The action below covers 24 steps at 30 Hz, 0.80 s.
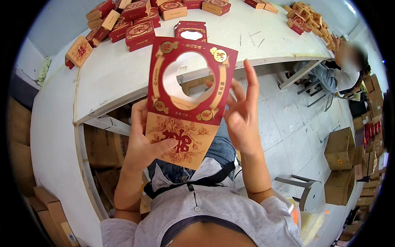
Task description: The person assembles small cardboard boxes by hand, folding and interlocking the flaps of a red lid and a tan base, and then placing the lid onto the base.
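A red-and-tan carton (182, 117) with gold trim is held up in front of me, over my lap. Its red panel has a large scalloped cut-out, and a floral pattern covers the tan part below. My left hand (144, 142) grips the lower left side, thumb pressed on the tan face. Beside the right edge, my right hand (243, 119) has its fingers apart, the index finger pointing up. Some of its fingertips pass behind the carton, so whether they touch it cannot be told. Just beyond lies another red carton (199, 25) with a cut-out, on the table.
Several finished-looking red and tan boxes (140, 36) are heaped on the white table (107, 84); another heap (308, 18) sits at far right. A person (347, 78) is seated there. A grey stool (310, 195) and open brown cardboard boxes (339, 150) stand on the floor at right.
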### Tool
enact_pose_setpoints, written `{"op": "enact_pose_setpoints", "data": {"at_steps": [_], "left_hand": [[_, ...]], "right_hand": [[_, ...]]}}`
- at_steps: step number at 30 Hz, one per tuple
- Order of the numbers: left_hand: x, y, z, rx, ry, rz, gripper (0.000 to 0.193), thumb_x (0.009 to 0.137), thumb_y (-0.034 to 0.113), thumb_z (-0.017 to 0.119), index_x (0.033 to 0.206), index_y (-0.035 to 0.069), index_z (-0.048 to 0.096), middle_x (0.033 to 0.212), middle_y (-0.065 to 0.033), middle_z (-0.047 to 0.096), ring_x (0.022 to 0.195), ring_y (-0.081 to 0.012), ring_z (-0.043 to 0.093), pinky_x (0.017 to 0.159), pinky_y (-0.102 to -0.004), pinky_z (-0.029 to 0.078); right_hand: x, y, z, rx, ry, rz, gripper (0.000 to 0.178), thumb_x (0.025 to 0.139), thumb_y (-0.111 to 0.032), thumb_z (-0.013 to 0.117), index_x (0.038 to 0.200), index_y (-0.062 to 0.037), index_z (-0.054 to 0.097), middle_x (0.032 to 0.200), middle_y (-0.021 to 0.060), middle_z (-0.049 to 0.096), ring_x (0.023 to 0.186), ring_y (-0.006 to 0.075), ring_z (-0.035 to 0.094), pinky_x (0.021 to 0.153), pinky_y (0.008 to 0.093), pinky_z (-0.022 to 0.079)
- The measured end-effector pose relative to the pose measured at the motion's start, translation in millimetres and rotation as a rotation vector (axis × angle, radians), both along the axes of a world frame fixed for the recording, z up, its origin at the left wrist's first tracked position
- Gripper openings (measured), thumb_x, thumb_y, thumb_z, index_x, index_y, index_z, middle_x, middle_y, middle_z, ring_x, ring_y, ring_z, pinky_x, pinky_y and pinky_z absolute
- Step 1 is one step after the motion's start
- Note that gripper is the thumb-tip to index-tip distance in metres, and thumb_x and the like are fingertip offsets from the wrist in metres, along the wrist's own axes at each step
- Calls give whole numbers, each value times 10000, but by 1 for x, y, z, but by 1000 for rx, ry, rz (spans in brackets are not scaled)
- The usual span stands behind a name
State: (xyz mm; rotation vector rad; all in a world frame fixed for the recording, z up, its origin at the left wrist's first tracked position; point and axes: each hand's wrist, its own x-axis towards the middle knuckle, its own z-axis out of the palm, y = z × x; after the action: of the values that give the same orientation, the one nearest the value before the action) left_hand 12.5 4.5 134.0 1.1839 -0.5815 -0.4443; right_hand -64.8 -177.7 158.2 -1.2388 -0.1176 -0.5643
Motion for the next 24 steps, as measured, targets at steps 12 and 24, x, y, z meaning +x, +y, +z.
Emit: {"op": "enact_pose_setpoints", "data": {"at_steps": [12,24], "left_hand": [[9,-2,4,20,73,-54,812,659,131,773,1279,29,257,1162,-117,471,1083,-174,499,906,-313,429],[9,2,-2,-50,184,-7,747,665,37,739,1253,25,277,1145,-103,474,1079,-159,495,904,-315,433]], "right_hand": [[52,-28,16,-308,-100,-216,427,813,-236,565,1150,7,470,1047,119,530,950,147,501,845,293,403],[52,-13,8,-423,-109,-249,436,763,-167,663,1110,1,460,1025,107,529,890,144,542,727,269,469]]}}
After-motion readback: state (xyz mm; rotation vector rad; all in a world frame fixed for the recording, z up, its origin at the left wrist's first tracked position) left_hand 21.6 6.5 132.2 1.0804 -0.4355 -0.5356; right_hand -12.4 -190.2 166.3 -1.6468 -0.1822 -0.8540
